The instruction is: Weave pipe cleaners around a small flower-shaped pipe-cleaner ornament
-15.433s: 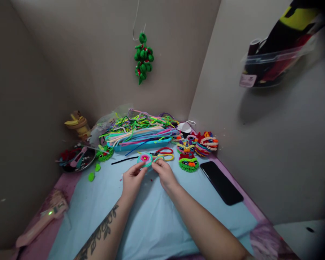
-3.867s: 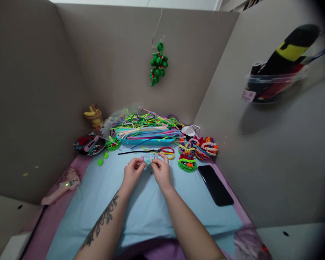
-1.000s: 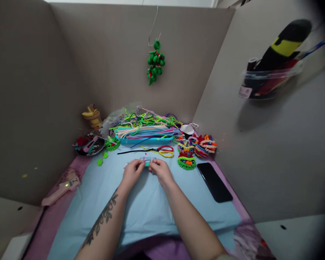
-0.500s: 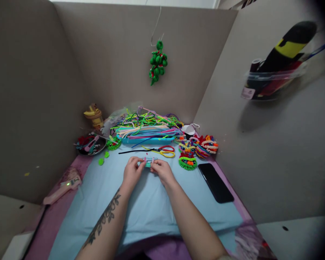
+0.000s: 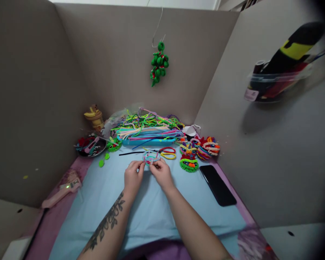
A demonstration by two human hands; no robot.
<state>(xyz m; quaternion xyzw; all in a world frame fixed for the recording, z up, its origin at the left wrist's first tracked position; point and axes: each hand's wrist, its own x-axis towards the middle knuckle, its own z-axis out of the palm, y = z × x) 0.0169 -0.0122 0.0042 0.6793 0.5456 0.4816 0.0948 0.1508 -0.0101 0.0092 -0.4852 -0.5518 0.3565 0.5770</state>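
Note:
My left hand [image 5: 133,176] and my right hand [image 5: 161,173] meet over the light blue mat [image 5: 148,213], fingers pinched on a small round pipe-cleaner piece [image 5: 151,157] in teal with pink and red. The piece stands tilted up between the fingertips. Just beyond it lie red-and-yellow scissors [image 5: 165,152] and a black pipe cleaner [image 5: 128,153].
A blue tray heaped with coloured pipe cleaners [image 5: 146,130] sits at the back. Finished colourful pieces [image 5: 199,151] lie right, beside a black phone [image 5: 217,185]. A dark dish of bits [image 5: 90,146] and a pink glue gun [image 5: 61,189] are left. A green ornament [image 5: 158,63] hangs on the wall.
The round piece has been turned from lying flat between my fingers to standing up, facing me. Both hands have stayed in the same spot.

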